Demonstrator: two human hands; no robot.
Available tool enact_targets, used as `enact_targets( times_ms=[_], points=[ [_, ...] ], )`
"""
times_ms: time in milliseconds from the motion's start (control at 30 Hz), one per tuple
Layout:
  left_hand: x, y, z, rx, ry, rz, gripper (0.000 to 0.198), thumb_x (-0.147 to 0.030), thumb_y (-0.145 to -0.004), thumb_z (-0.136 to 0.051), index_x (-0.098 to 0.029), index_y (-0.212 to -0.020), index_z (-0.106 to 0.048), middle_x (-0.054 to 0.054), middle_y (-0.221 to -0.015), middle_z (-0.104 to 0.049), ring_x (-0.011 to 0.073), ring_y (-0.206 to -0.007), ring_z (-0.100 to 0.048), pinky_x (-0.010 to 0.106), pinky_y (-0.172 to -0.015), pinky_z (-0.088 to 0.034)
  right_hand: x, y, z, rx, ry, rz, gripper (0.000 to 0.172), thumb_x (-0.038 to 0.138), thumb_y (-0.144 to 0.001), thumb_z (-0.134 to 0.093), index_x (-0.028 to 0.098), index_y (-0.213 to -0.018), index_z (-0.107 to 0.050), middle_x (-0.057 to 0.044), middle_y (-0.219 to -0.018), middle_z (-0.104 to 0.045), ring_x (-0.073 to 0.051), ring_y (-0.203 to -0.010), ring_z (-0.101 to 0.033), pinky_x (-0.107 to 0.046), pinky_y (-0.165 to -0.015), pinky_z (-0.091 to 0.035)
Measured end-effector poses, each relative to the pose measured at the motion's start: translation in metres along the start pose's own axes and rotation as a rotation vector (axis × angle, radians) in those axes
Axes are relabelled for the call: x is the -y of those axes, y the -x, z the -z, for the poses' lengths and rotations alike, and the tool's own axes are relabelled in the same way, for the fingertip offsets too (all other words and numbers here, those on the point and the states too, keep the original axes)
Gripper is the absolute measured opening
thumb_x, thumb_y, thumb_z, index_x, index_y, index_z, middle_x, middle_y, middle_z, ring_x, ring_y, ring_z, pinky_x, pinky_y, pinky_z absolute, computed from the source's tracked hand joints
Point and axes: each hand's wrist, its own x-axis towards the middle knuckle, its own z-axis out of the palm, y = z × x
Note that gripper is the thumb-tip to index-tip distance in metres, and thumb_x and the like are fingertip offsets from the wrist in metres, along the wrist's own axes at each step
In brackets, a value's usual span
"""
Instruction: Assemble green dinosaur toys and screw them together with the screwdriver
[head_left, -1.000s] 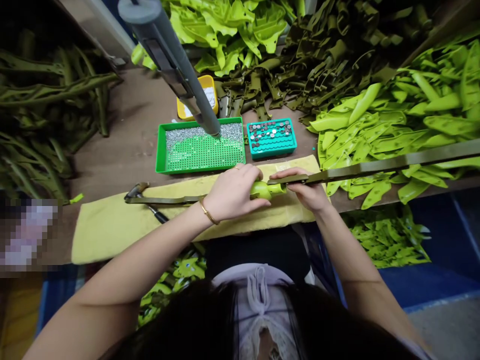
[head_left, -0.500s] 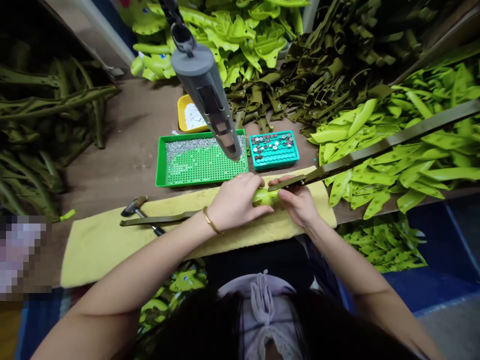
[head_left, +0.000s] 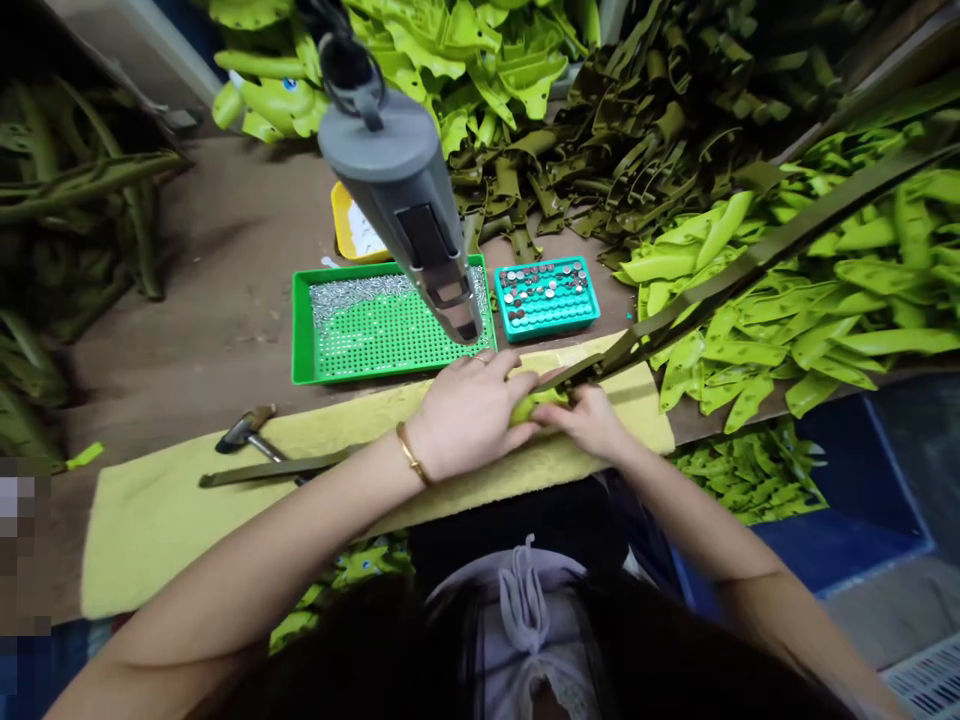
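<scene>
My left hand (head_left: pixel 469 410), with a gold bracelet at the wrist, is closed over a small lime-green plastic piece (head_left: pixel 534 402). From the right, my right hand (head_left: pixel 596 425) pinches the same piece where a long dark olive plastic strip (head_left: pixel 720 290) meets it. That strip slants up to the right, over a pile of green parts. Its joint with the piece is partly covered by my fingers. Beneath both hands lies a yellow cloth (head_left: pixel 172 520). Another olive strip (head_left: pixel 277 467) runs from under my left forearm across a hammer (head_left: pixel 251 432).
A grey electric screwdriver (head_left: pixel 405 190) hangs just above my left hand. Behind are a green tray (head_left: pixel 300 335) of screws, a teal tray (head_left: pixel 551 327) of small round parts and a yellow tub (head_left: pixel 343 220). Lime parts (head_left: pixel 847 290) and olive parts (head_left: pixel 555 185) are heaped around.
The view has shifted a little, and the screwdriver looks larger and lower. My right hand has drawn slightly down, with its thumb now farther left along the lime-green piece.
</scene>
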Motion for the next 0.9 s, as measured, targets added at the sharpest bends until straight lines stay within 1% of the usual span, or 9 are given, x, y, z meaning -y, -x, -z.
enact_targets(
  times_ms=[67, 200, 267, 367, 433, 567, 733, 833, 900],
  points=[
    [0.006, 0.004, 0.005, 0.097, 0.013, -0.018, 0.04, -0.047, -0.088, -0.057, -0.021, -0.118, -0.064, 0.008, -0.106, -0.064, 0.0296, -0.098, -0.062, 0.041, -0.08, -0.051, 0.01, -0.023, 0.034, 0.197, 0.162, 0.083, 0.037, 0.039, -0.06, -0.081, 0.019, -0.088, -0.066, -0.004, -0.079, -0.07, -0.02, -0.075, -0.067, -0.035, -0.069, -0.058],
    [0.014, 0.008, 0.008, 0.139, 0.099, -0.009, 0.04, -0.05, -0.089, -0.055, -0.022, -0.116, -0.066, 0.006, -0.102, -0.065, 0.0276, -0.099, -0.061, 0.039, -0.08, -0.05, 0.033, -0.124, 0.081, -0.164, 0.239, 0.234, 0.03, 0.03, -0.087, -0.051, 0.017, -0.113, -0.057, -0.011, -0.107, -0.067, -0.019, -0.092, -0.066, -0.041, -0.085, -0.056],
    [0.015, 0.007, 0.008, 0.145, 0.121, -0.005, 0.041, -0.05, -0.089, -0.056, -0.022, -0.117, -0.066, 0.006, -0.102, -0.065, 0.0269, -0.098, -0.06, 0.039, -0.081, -0.049, 0.043, -0.182, 0.077, -0.363, 0.54, 0.251, 0.031, 0.026, -0.086, -0.054, 0.012, -0.114, -0.056, -0.014, -0.112, -0.066, -0.023, -0.104, -0.063, -0.046, -0.097, -0.05],
    [0.015, 0.006, 0.007, 0.157, 0.139, 0.007, 0.042, -0.051, -0.088, -0.058, -0.022, -0.118, -0.065, 0.006, -0.1, -0.065, 0.0261, -0.097, -0.06, 0.038, -0.08, -0.049, 0.054, -0.242, 0.056, -0.358, 0.904, 0.108, 0.053, 0.025, -0.08, -0.066, 0.004, -0.127, -0.05, -0.023, -0.118, -0.064, -0.036, -0.116, -0.058, -0.056, -0.099, -0.044],
    [0.016, 0.006, 0.007, 0.159, 0.149, 0.011, 0.042, -0.051, -0.087, -0.059, -0.023, -0.118, -0.066, 0.006, -0.101, -0.065, 0.0254, -0.098, -0.06, 0.037, -0.081, -0.048, 0.057, -0.255, 0.051, -0.311, 0.98, 0.022, 0.054, 0.018, -0.078, -0.065, 0.001, -0.128, -0.05, -0.027, -0.118, -0.063, -0.038, -0.115, -0.059, -0.057, -0.098, -0.045],
    [0.02, 0.001, 0.008, 0.147, 0.17, 0.033, 0.045, -0.053, -0.085, -0.061, -0.023, -0.118, -0.067, 0.006, -0.101, -0.066, 0.025, -0.098, -0.061, 0.035, -0.081, -0.047, 0.048, -0.221, 0.08, -0.364, 0.746, 0.087, 0.054, 0.01, -0.073, -0.059, 0.006, -0.127, -0.052, -0.018, -0.109, -0.068, -0.03, -0.107, -0.063, -0.049, -0.099, -0.047],
    [0.025, -0.015, 0.01, 0.1, 0.237, 0.092, 0.049, -0.054, -0.082, -0.063, -0.022, -0.119, -0.068, 0.006, -0.099, -0.067, 0.0243, -0.094, -0.062, 0.034, -0.078, -0.047, 0.016, -0.111, 0.118, -0.589, -0.021, 0.317, 0.043, 0.023, -0.068, -0.064, 0.022, -0.111, -0.058, -0.003, -0.099, -0.066, -0.019, -0.089, -0.065, -0.041, -0.085, -0.057],
    [0.024, -0.025, 0.01, 0.065, 0.276, 0.106, 0.051, -0.053, -0.081, -0.064, -0.023, -0.123, -0.066, 0.007, -0.105, -0.069, 0.0238, -0.096, -0.063, 0.034, -0.083, -0.047, -0.003, -0.043, 0.088, -0.736, -0.403, 0.465, 0.04, 0.028, -0.064, -0.072, 0.027, -0.102, -0.058, 0.001, -0.099, -0.066, -0.015, -0.09, -0.065, -0.038, -0.09, -0.055],
    [0.022, -0.03, 0.009, 0.046, 0.285, 0.106, 0.052, -0.052, -0.08, -0.065, -0.022, -0.122, -0.067, 0.007, -0.109, -0.069, 0.0241, -0.099, -0.063, 0.034, -0.086, -0.047, -0.011, -0.012, 0.049, -0.644, -0.448, 0.321, 0.038, 0.032, -0.061, -0.078, 0.026, -0.094, -0.059, 0.001, -0.092, -0.068, -0.016, -0.085, -0.065, -0.038, -0.088, -0.056]
  ],
)
